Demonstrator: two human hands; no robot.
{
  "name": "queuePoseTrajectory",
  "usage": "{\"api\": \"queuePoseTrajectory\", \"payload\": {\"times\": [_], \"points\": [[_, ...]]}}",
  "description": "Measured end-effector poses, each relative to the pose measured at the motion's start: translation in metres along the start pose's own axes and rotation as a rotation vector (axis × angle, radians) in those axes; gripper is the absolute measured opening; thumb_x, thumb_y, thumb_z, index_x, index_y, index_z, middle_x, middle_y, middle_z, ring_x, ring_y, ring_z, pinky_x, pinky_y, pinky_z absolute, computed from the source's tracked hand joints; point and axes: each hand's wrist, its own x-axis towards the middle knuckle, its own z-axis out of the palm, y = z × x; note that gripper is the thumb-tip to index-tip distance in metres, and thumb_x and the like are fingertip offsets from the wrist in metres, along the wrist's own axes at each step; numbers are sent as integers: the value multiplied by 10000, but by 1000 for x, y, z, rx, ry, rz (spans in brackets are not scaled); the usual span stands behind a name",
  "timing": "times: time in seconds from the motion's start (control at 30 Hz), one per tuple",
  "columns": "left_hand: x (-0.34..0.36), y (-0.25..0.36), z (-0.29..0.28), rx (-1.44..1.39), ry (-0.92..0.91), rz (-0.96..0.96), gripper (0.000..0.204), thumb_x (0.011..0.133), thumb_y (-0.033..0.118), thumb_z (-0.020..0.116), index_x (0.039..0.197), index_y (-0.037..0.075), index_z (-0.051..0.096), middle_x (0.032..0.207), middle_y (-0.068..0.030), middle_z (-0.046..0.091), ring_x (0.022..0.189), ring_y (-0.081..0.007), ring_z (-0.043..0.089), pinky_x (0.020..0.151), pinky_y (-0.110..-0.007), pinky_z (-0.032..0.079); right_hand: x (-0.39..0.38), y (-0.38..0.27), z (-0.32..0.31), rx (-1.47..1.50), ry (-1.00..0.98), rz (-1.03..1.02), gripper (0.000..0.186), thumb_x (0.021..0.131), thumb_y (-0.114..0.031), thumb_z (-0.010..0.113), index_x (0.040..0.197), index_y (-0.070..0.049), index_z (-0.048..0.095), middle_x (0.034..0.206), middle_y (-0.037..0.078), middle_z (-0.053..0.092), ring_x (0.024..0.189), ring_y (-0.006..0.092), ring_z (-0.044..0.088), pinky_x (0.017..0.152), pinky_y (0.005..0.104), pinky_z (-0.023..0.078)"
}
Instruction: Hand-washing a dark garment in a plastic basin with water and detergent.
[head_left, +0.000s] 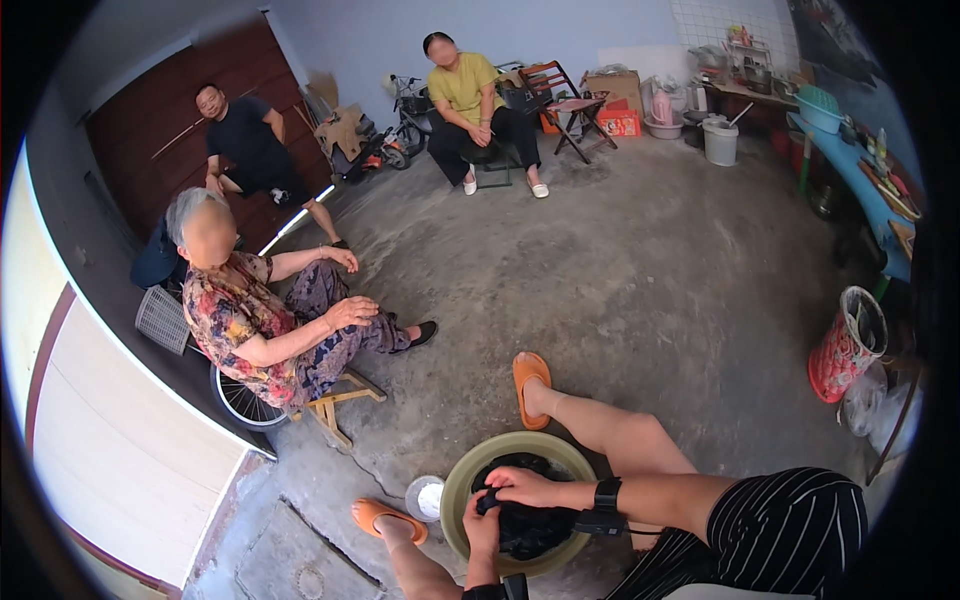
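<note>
A wide olive-green basin (453,490) stands on the floor between my feet. Dark wet-looking cloth (540,528) fills much of it. Over its left part, my left hand (482,528) and my right hand (528,487) come together, fingers closed on a bunched piece of dark cloth (488,501). How far that piece joins the rest in the basin is hidden. Against the basin's left side sits a small clear bowl (413,492) with something white in it.
My feet wear orange slippers (531,372). At left a person in a flowered shirt (232,315) sits on a wooden stool (325,408). Farther back are a person in dark clothes (245,135) and a seated person in yellow (465,90). A red patterned bucket (838,358) stands right.
</note>
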Motion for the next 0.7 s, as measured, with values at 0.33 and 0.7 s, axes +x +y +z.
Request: {"api": "queuePoseTrajectory", "payload": {"times": [0.33, 0.7], "points": [[-17, 79, 20, -485, 49, -4, 270, 679, -94, 494, 914, 26, 552, 817, -60, 569, 754, -172, 571, 714, -275, 480, -29, 30, 9, 675, 253, 1149, 612, 830, -551, 471, 1249, -106, 436, 1270, 113, 441, 1204, 270, 387, 936, 592, 296], [-67, 105, 16, -1194, 89, -101, 136, 730, 89, 496, 851, 48, 541, 893, -122, 610, 855, -255, 597, 793, -382, 492, -55, 42, 49, 1891, 269, 767, 758, 754, -504, 619, 1316, -87, 328, 1295, 35, 443, 1225, 242, 349, 1056, 380, 247]]}}
